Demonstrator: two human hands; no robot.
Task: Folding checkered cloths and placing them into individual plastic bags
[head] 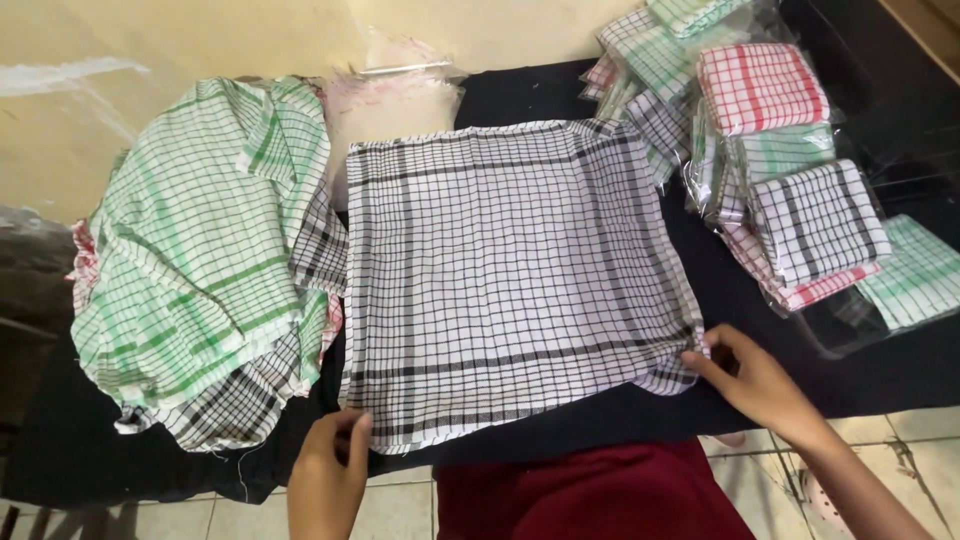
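A white cloth with a black check pattern (510, 270) lies spread flat on a black-covered table (880, 370). My left hand (330, 470) pinches its near left corner at the table's front edge. My right hand (755, 380) grips its near right corner. Both corners are held between fingers and thumb, and the cloth lies square between the hands.
A loose heap of green, black and red checked cloths (200, 260) sits at the left. Folded checked cloths in clear plastic bags (770, 150) are stacked at the right. Empty plastic bags (395, 95) lie at the back by the yellow wall. Tiled floor shows below.
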